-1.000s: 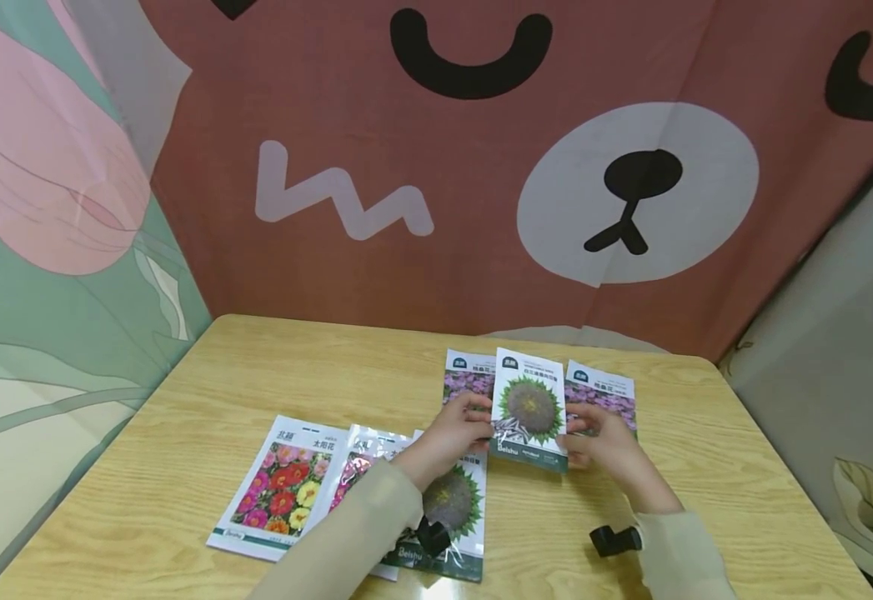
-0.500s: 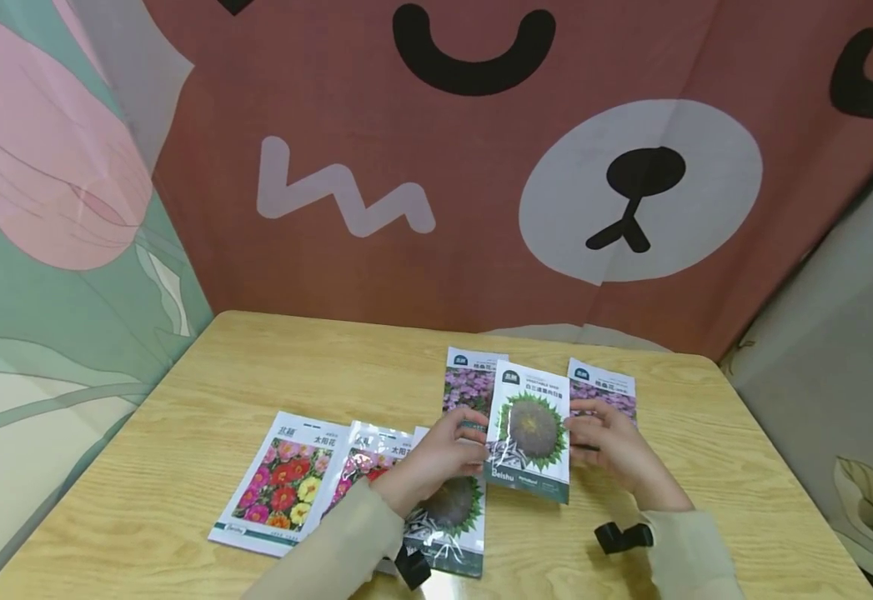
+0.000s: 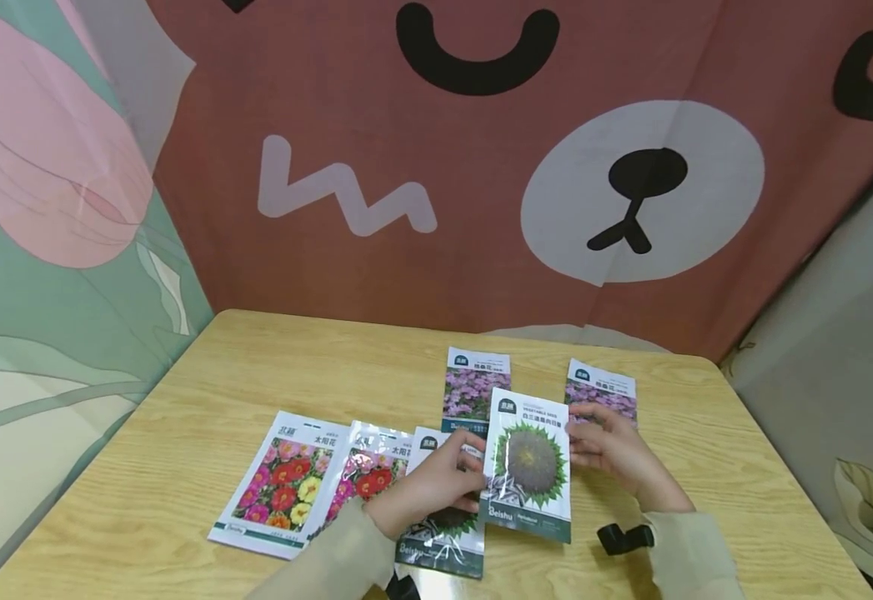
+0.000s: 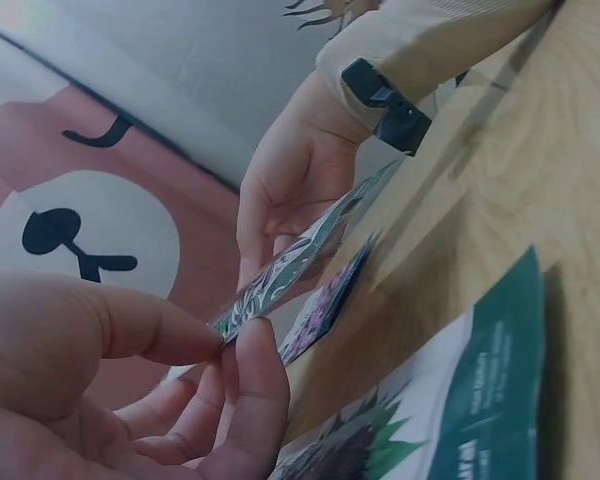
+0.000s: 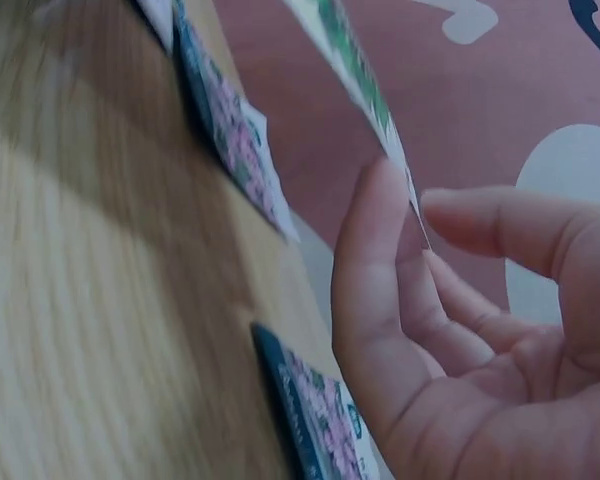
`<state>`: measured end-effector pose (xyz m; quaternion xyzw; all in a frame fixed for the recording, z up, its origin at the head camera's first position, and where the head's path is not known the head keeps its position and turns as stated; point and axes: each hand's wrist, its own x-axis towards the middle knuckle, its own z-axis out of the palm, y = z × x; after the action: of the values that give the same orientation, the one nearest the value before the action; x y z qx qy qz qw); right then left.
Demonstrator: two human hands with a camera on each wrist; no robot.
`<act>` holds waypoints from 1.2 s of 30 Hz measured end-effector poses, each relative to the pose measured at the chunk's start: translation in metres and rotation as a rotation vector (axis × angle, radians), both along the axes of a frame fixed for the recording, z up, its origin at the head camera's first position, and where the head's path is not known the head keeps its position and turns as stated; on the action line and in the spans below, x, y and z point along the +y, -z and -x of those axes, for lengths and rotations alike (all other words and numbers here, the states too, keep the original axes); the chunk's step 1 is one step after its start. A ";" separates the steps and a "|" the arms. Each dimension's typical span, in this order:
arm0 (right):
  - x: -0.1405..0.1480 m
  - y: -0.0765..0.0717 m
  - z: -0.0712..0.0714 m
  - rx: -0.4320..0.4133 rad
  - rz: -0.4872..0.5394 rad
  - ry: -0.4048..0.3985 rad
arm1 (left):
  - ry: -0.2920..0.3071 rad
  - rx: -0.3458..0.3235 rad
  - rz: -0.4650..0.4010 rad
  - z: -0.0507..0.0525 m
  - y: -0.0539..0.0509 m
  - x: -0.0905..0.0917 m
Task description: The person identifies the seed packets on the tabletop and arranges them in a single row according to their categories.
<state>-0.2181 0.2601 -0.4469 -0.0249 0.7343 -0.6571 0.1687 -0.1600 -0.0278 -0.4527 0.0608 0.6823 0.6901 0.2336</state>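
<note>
A seed packet with a sunflower head [image 3: 528, 462] is held up off the table by its two side edges. My left hand [image 3: 436, 487] pinches its left edge; in the left wrist view, the thumb and fingers of that hand [image 4: 170, 370] meet on the packet's edge. The right edge lies between the thumb and fingers of my right hand [image 3: 616, 450], as the right wrist view also shows. Beneath my left hand a second sunflower packet [image 3: 444, 554] lies flat, partly covered. Behind are two purple-flower packets, one at left [image 3: 474, 392] and one at right [image 3: 603, 396].
Two packets with red and yellow flowers lie to the left, the outer one [image 3: 280, 483] overlapping the inner one [image 3: 372, 479]. All lie on a wooden table [image 3: 256, 358]. A printed bear cloth [image 3: 481, 275] hangs along its back edge.
Both hands have drawn the held sunflower packet down toward the table's front. More of the left purple-flower packet now shows, and my left hand has moved lower and slightly left.
</note>
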 end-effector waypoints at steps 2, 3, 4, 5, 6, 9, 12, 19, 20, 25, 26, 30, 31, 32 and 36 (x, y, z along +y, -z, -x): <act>0.002 0.003 0.000 0.004 -0.011 -0.031 | 0.012 0.005 0.016 -0.002 0.000 0.000; 0.003 0.004 0.000 0.009 -0.014 -0.045 | 0.016 0.008 0.022 -0.003 0.000 0.001; 0.003 0.006 0.000 0.012 -0.016 -0.059 | 0.019 0.012 0.027 -0.004 0.000 0.001; 0.004 0.007 0.001 0.020 -0.016 -0.077 | 0.024 0.015 0.034 -0.005 0.001 0.001; 0.004 0.008 0.001 0.026 -0.015 -0.093 | 0.027 0.018 0.040 -0.005 0.001 0.001; 0.005 0.011 0.002 0.030 -0.009 -0.129 | 0.034 0.024 0.057 -0.008 0.001 0.001; 0.006 0.013 0.003 0.017 -0.017 -0.149 | 0.050 0.032 0.083 -0.010 0.001 0.000; 0.007 0.015 0.003 0.001 -0.052 -0.160 | 0.097 0.073 0.149 -0.014 0.000 -0.002; 0.007 0.015 0.003 0.000 -0.056 -0.163 | 0.101 0.082 0.163 -0.014 0.001 -0.001; 0.006 0.016 0.003 0.005 -0.092 -0.173 | 0.111 0.119 0.235 -0.014 0.004 0.001; 0.006 0.016 0.002 0.006 -0.103 -0.174 | 0.114 0.123 0.246 -0.014 0.004 0.001; 0.006 0.018 0.002 0.012 -0.142 -0.181 | 0.126 0.146 0.272 -0.014 0.005 0.000; 0.007 0.018 0.003 0.013 -0.147 -0.184 | 0.129 0.151 0.277 -0.015 0.005 0.000; 0.007 0.019 0.003 0.017 -0.153 -0.188 | 0.132 0.152 0.282 -0.015 0.004 0.000; 0.008 0.022 0.002 0.026 -0.162 -0.200 | 0.135 0.140 0.300 -0.015 0.002 0.000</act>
<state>-0.2203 0.2679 -0.4687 -0.0930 0.7809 -0.5751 0.2253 -0.1451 -0.0276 -0.4551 0.1190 0.7866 0.5573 0.2377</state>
